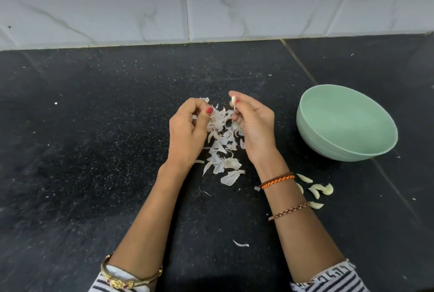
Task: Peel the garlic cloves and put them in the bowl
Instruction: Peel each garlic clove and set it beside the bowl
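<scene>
My right hand pinches a small pale garlic clove between thumb and fingertips, held above a heap of white garlic skins on the black counter. My left hand hovers just left of the heap with its fingers curled; a scrap of skin shows at its fingertips, though whether it is held is unclear. A mint-green bowl stands to the right, and its visible inside looks empty. Several peeled cloves lie on the counter beside my right wrist.
The dark speckled counter ends at a white marbled tile wall at the back. Stray skin scraps lie near my forearms. A seam in the counter runs diagonally past the bowl.
</scene>
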